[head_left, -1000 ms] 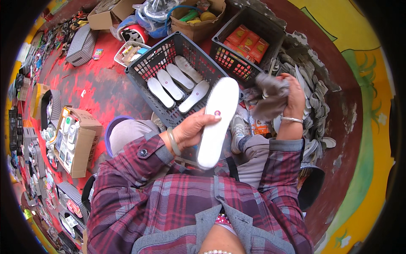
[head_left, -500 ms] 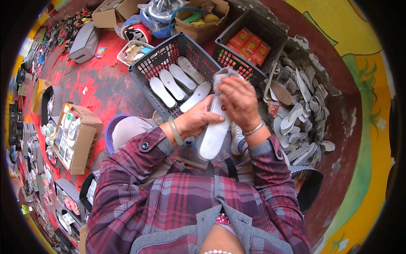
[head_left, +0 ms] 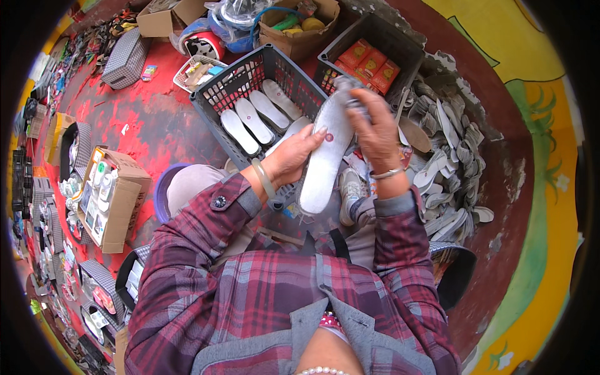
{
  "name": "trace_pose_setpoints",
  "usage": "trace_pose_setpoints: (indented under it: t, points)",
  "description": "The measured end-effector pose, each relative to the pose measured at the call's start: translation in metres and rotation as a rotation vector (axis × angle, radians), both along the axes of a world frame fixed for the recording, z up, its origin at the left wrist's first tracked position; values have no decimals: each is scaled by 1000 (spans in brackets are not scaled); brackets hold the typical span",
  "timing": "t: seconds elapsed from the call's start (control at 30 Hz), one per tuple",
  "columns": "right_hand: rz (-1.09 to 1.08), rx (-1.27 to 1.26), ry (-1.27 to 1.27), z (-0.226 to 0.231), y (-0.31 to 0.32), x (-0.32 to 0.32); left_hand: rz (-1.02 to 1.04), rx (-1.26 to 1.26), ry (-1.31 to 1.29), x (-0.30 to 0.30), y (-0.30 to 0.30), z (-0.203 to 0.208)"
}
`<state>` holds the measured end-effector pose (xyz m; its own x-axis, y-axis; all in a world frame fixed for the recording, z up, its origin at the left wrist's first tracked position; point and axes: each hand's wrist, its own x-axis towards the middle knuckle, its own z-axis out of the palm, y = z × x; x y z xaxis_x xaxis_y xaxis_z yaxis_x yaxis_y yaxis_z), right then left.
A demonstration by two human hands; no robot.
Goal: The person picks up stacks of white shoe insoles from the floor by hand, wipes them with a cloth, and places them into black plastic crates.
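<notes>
A white insole (head_left: 322, 172) with a small red round mark hangs tilted in front of me, toe end down. My left hand (head_left: 290, 154) grips its left edge, thumb on top and fingers behind. At its upper end my right hand (head_left: 376, 128) is closed on a grey cloth (head_left: 345, 84), which lies against the insole; the fingers are slightly blurred. Just beyond my left hand stands a dark plastic crate (head_left: 299, 71). Several white insoles (head_left: 255, 120) lie side by side in it, one partly hidden by my left hand.
To the right, a large heap of grey-white insoles (head_left: 453, 156) leans along the wall. A second dark crate (head_left: 405, 62) holds orange-red boxes (head_left: 369, 65). On the left are a cardboard box (head_left: 125, 203) of goods and a purple basin (head_left: 164, 194). A small white basket (head_left: 199, 72) stands behind.
The insole has risen and turned a little, showing more of its upper end. My right hand has moved up and right with the cloth, along the insole's upper end.
</notes>
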<state>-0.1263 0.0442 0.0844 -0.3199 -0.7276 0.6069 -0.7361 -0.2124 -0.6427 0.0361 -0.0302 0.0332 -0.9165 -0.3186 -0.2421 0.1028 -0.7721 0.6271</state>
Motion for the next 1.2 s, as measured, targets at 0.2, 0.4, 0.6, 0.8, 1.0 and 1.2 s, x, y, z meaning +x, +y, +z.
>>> trace_pose_setpoints:
  t: [0.2, 0.4, 0.6, 0.8, 1.0, 1.2]
  points:
    - [176, 42, 85, -14, -8, 39, 206, -35, 81, -4, -31, -6]
    - [597, 408, -321, -8, 8, 21, 483, -7, 110, -8, -80, -9]
    - [113, 377, -509, 56, 70, -16, 644, -36, 12, -1, -109, -21]
    - [132, 358, -912, 31, 100, -3, 277, -127, -347, -12, -99, -97]
    - [90, 366, -569, 30, 88, -5, 2, -64, -643, -24, -65, -221]
    - [33, 391, -646, 37, 88, -10, -81, -1045, -1055, -51, -43, -266]
